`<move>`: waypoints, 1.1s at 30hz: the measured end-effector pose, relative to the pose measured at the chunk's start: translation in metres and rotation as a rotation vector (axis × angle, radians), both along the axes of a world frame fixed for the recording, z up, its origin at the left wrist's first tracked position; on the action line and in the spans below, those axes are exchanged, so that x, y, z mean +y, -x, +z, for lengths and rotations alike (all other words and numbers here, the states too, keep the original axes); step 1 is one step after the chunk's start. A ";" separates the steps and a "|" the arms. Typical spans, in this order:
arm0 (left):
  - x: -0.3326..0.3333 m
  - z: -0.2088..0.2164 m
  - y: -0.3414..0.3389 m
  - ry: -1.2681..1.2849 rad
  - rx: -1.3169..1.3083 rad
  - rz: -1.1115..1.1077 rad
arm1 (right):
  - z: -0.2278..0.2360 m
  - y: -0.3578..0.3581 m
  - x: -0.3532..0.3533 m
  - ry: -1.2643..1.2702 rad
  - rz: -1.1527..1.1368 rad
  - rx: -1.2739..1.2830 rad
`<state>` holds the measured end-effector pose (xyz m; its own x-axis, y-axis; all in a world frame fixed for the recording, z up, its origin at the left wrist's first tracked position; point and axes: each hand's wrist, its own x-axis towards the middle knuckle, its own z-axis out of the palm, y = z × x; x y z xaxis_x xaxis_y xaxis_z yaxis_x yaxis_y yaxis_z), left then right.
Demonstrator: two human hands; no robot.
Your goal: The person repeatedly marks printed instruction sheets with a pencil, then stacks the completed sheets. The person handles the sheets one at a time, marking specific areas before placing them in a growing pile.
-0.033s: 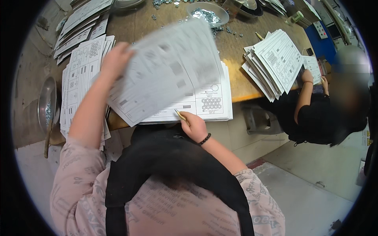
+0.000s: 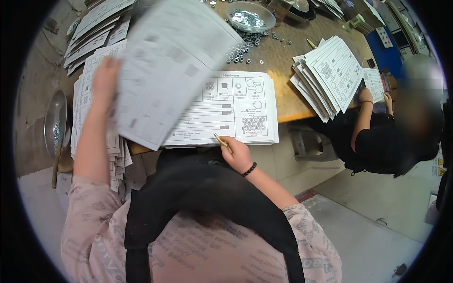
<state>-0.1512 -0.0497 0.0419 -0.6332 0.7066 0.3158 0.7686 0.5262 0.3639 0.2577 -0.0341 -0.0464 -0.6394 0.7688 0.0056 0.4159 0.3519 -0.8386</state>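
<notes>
My left hand (image 2: 106, 79), blurred, is closed on the left edge of a large printed sheet (image 2: 174, 61). The sheet hangs tilted and smeared by motion over the left part of a stack of printed sheets (image 2: 255, 112) at the table's near edge. My right hand (image 2: 237, 158) rests at the stack's front edge, fingers closed around a slim gold-coloured pen (image 2: 223, 143) whose tip points toward the paper. Diagrams of hardware parts show on the uncovered top sheet. Left of it, under my left forearm, lies another pile of printed sheets (image 2: 81, 120).
A clear bowl of metal pieces (image 2: 250, 18) stands at the back, with loose nuts (image 2: 240, 54) scattered nearby. A metal pan (image 2: 57, 125) sits at far left. To the right, a co-worker (image 2: 391, 120) handles papers beside a fanned pile of sheets (image 2: 328, 70). A stool (image 2: 309, 144) stands below.
My left hand has moved left, drawing the sheet left and away from the stack, so more of the top page shows. My right hand has shifted slightly right and down with the pen.
</notes>
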 end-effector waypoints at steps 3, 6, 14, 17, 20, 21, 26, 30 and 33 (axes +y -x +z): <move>-0.113 0.009 0.094 -0.114 -0.113 0.304 | 0.008 -0.014 -0.009 0.171 -0.031 -0.068; -0.214 -0.025 0.175 0.071 -0.047 0.450 | 0.004 -0.019 -0.014 0.280 -0.057 -0.113; -0.159 -0.066 0.126 0.110 0.237 0.373 | 0.007 0.000 -0.006 0.246 0.155 -0.066; -0.066 -0.068 0.033 -0.215 -0.027 -0.073 | 0.013 0.010 0.004 0.133 0.157 -0.043; 0.012 -0.071 -0.064 -0.107 -0.292 -0.340 | 0.019 0.026 0.029 0.101 0.049 -0.138; 0.029 -0.075 -0.091 -0.045 -0.319 -0.433 | 0.027 0.033 0.041 0.141 -0.013 -0.142; 0.069 -0.101 -0.163 0.217 -0.010 -0.723 | 0.027 0.071 0.096 0.055 -0.268 -0.153; 0.064 -0.109 -0.162 0.181 0.002 -0.728 | 0.011 0.081 0.115 -0.055 -0.334 -0.279; 0.065 -0.106 -0.161 0.174 -0.007 -0.728 | 0.008 0.087 0.121 -0.132 -0.307 -0.303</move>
<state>0.0103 0.0156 -0.0644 0.0119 0.9873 0.1585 0.9425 -0.0640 0.3280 0.1703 0.0867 -0.0381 -0.3696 0.9285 -0.0365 0.7377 0.2693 -0.6191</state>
